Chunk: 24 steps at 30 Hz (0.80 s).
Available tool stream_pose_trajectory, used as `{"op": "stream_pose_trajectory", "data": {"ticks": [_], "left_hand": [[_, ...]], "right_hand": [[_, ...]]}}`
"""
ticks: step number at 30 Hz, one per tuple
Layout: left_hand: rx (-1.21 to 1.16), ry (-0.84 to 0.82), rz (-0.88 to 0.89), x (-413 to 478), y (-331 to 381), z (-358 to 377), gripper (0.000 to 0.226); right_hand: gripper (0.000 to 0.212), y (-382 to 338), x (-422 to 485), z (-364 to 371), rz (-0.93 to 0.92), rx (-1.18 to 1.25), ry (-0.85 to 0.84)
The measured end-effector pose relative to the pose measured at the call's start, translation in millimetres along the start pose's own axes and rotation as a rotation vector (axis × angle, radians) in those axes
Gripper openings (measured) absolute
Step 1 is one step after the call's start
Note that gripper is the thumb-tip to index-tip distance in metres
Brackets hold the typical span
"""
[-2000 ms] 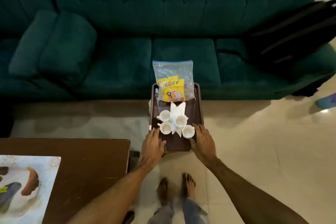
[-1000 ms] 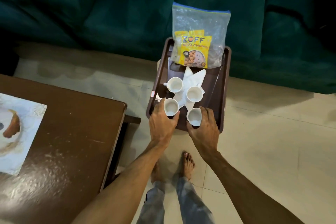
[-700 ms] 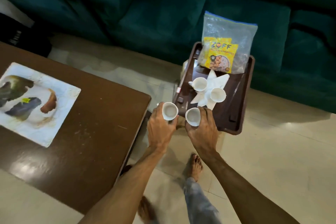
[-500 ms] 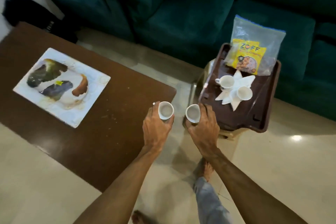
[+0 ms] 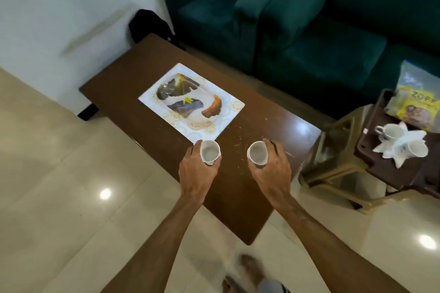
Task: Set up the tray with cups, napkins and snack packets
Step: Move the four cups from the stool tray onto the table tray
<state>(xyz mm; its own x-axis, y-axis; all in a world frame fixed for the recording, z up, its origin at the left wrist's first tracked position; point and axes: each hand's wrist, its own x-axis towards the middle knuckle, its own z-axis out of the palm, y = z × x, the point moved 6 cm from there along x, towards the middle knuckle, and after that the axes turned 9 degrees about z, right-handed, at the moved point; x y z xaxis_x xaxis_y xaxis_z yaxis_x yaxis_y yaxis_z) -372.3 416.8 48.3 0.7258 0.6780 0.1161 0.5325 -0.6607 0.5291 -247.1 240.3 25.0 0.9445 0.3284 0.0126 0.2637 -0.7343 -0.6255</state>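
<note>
Position above dark brown wooden table (image 5: 119, 83)
Left hand (image 5: 195, 170) fingers curl round small white ceramic cup (image 5: 209, 151); right hand (image 5: 272, 170), at 3 o'clock, wraps second white cup (image 5: 257, 152).

cups (image 5: 209, 151): 4 | napkins (image 5: 383, 149): perhaps 2, overlapping | snack packets (image 5: 420, 109): 1

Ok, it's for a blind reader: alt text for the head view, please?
The left hand holds a small white ceramic cup and the right hand a matching cup, over a dark brown wooden table near a white patterned tray.
</note>
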Motion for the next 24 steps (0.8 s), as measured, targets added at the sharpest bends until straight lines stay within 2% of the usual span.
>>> {"op": "stream_pose_trajectory", "data": {"ticks": [6,12,16,24], "left_hand": [[-0.004,0.036,-0.016,44.5,-58.9,-53.2,0.06],[0.001,0.011,0.005,118.5,-113.8,-69.8,0.061],[0.024,-0.06,0.034,169.3,-144.9,-61.4,0.065],[0.061,-0.25,0.143,258.7,-180.8,-0.3,0.07]], "right_hand": [[0.072,-88.0,18.0,46.4,-0.076,0.056,-0.014],[0.071,-136.2,60.1,110.9,-0.014,0.096,-0.039],[0.068,-151.8,90.0,157.4,0.052,0.078,-0.089],[0.078,-154.9,138.6,232.0,0.2,0.026,-0.134]]}}
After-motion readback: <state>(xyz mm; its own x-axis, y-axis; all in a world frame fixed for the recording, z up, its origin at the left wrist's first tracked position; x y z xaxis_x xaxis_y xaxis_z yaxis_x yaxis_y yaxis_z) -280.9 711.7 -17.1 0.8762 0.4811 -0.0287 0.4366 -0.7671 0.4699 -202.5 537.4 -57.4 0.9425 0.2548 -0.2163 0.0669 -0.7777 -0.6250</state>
